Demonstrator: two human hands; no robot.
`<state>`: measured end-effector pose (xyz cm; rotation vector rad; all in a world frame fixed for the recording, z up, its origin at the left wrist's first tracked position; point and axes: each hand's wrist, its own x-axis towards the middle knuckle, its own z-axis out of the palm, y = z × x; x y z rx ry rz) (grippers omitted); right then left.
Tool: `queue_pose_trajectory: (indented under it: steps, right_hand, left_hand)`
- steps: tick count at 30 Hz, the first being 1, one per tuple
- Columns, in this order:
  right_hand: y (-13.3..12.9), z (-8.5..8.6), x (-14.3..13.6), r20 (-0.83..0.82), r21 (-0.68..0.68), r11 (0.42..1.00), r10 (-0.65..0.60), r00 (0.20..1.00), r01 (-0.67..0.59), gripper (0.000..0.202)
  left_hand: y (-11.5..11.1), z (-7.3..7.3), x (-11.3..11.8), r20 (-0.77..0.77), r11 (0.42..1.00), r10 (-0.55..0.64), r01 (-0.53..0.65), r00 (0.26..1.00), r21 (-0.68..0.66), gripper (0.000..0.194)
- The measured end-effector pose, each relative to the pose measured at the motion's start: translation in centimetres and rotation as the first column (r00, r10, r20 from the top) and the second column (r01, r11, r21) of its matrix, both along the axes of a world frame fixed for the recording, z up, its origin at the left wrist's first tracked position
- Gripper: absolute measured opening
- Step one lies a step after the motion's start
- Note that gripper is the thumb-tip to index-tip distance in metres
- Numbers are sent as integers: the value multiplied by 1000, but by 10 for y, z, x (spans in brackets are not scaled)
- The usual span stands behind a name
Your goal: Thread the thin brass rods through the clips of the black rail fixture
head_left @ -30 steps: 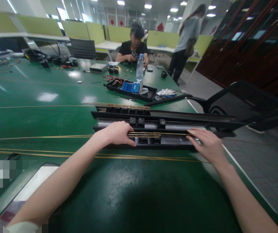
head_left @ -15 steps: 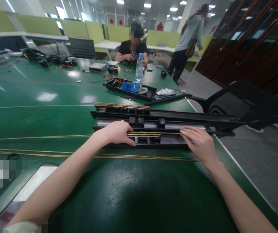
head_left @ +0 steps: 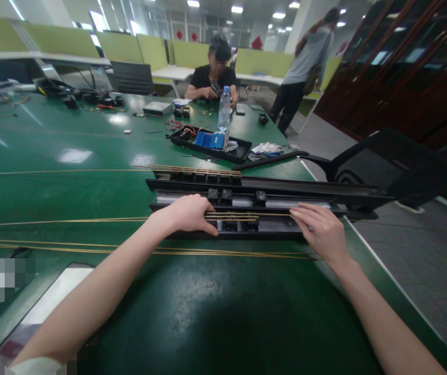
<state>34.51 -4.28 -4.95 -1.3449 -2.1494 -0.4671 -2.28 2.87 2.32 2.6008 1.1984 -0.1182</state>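
My left hand (head_left: 192, 212) is clasped over the nearest black rail (head_left: 262, 236), thumb on its near side and fingers on its far side. Thin brass-coloured rods (head_left: 233, 216) emerge from under that hand and lie over small black blocks (head_left: 251, 224) in the rail. One longer rod (head_left: 274, 214) reaches to the right, where the fingertips of my right hand (head_left: 321, 226) pinch its end. Behind it, a second black rail (head_left: 297, 202) holds several black blocks. The palm of my left hand hides part of the rods.
More rods (head_left: 223, 252) lie in front of the rails on the green table (head_left: 192, 312). Beyond stand a black tray (head_left: 243, 152) with blue parts and a water bottle (head_left: 224, 109). A black chair (head_left: 383, 161) is at right. A person (head_left: 203, 78) sits opposite; another stands behind.
My hands stay almost still, with the right one barely shifted. The standing person in the background has changed posture, with an arm raised towards the head.
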Motion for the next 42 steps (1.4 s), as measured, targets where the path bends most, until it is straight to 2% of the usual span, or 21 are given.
queue_pose_trajectory:
  steps: [21,31,39,42]
  right_hand:
    - [1,0,-1,2,24,1000,10,1000,-10,17]
    - [1,-1,-2,-18,43,999,-3,1000,3,15]
    - [1,-1,-1,5,48,999,-8,1000,8,14]
    - [1,-1,-1,3,50,999,-6,1000,6,14]
  left_hand:
    - [0,-1,0,-4,1000,-6,6,1000,23,71]
    - [1,-5,-2,91,999,-45,45,995,6,78]
    - [3,-6,-1,159,992,-99,110,982,-67,66]
    - [3,-6,-1,178,990,-102,117,979,-76,67]
